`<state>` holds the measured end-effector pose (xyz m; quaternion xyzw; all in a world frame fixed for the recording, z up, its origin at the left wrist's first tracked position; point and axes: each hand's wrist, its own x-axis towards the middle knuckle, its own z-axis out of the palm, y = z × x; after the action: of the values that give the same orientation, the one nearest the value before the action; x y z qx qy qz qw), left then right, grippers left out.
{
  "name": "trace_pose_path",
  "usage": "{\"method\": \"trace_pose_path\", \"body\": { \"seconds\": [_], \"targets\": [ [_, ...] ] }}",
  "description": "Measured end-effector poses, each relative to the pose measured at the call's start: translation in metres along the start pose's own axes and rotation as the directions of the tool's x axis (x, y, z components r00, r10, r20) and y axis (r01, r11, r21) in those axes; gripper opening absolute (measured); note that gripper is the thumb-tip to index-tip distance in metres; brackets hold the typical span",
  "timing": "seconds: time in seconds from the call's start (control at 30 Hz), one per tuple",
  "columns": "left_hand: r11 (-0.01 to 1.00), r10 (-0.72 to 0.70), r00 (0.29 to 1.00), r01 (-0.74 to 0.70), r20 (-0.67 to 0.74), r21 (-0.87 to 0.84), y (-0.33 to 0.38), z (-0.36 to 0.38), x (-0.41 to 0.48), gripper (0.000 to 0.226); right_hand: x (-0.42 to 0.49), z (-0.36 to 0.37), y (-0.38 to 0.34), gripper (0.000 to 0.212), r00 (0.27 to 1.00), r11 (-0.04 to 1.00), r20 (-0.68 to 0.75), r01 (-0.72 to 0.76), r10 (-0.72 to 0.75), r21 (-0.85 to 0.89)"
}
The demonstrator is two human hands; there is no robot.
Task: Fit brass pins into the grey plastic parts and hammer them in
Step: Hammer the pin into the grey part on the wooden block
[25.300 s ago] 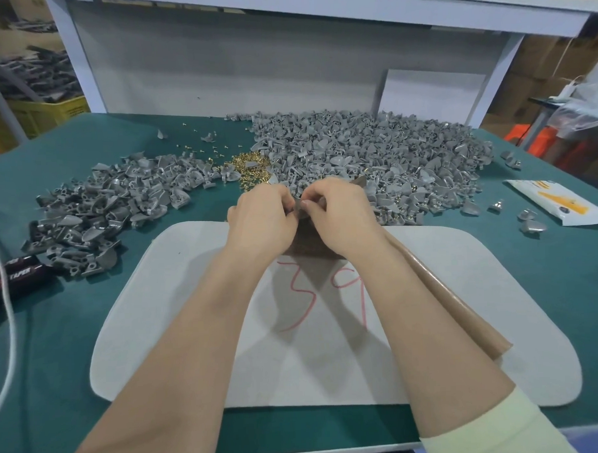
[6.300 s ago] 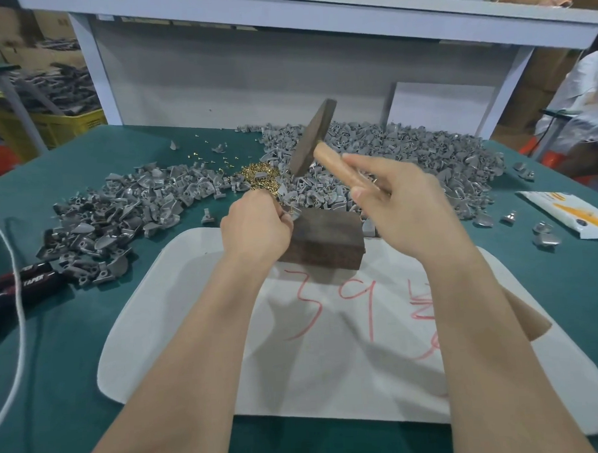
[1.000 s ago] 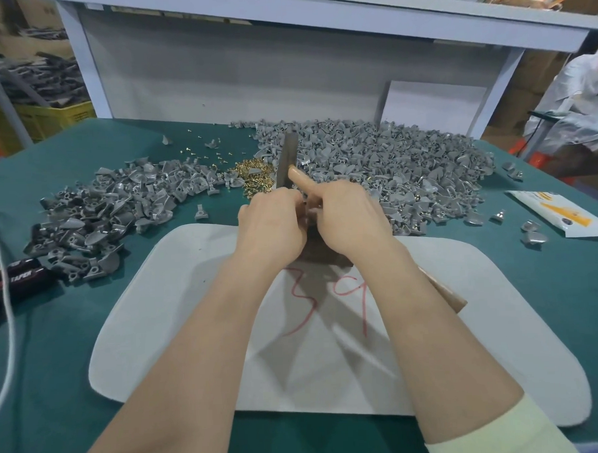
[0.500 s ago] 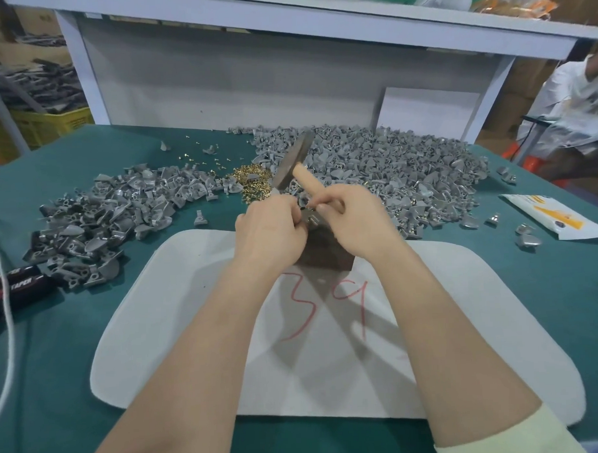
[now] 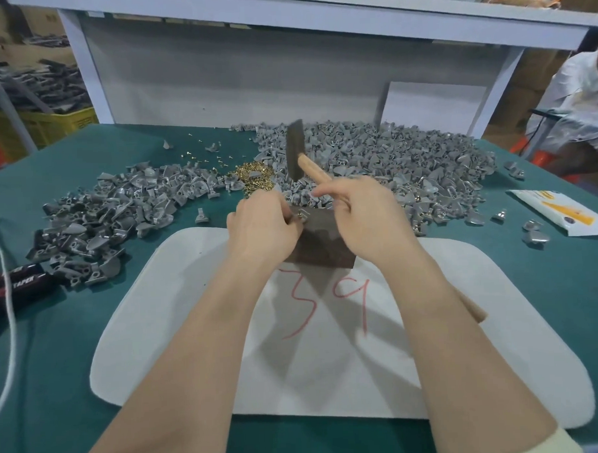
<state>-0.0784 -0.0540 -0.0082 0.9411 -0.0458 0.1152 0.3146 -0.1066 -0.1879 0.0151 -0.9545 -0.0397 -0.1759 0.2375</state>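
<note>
My left hand [image 5: 262, 227] pinches a small grey plastic part with a brass pin [image 5: 300, 213] on top of a dark wooden block [image 5: 320, 241]. My right hand [image 5: 368, 217] grips the wooden handle of a hammer [image 5: 295, 148], whose dark head is raised above the block. A small heap of brass pins [image 5: 253, 177] lies just behind my left hand. One pile of grey parts [image 5: 383, 162] spreads behind the block, and another grey pile [image 5: 117, 212] lies to the left.
A white mat [image 5: 329, 360] with red marks lies under the block on the green table [image 5: 59, 387]. Black-handled pliers [image 5: 20, 280] and a white cord [image 5: 6, 338] lie at the left. A printed packet [image 5: 561, 212] sits at the right. A person sits at the far right.
The hammer head has swung up from beside the block to upright above it. My left hand stays at the block with the part.
</note>
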Motion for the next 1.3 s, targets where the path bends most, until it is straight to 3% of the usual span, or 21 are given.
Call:
{"method": "trace_pose_path", "body": {
  "seconds": [0.2,1.0,1.13,1.3],
  "targets": [
    [0.999,0.052,0.997,-0.051,0.057,-0.015,0.006,0.001,-0.003,0.009,0.000,0.013,-0.005,0.014,0.998,0.996,-0.026,-0.060,0.058,-0.062],
    [0.996,0.077,0.995,-0.075,0.062,-0.037,0.008,-0.002,-0.007,0.006,0.005,0.023,-0.009,0.020,0.994,0.989,-0.035,-0.109,0.106,-0.097],
    [0.995,0.086,0.994,-0.083,0.062,-0.046,0.008,-0.001,-0.007,0.006,0.007,0.023,-0.008,0.007,0.993,0.989,-0.017,-0.117,0.116,-0.095],
    [0.995,0.083,0.995,-0.079,0.062,-0.065,0.007,-0.001,-0.008,0.006,0.009,0.023,-0.006,0.024,0.996,0.991,0.011,-0.088,0.090,-0.097]
  ]
}}
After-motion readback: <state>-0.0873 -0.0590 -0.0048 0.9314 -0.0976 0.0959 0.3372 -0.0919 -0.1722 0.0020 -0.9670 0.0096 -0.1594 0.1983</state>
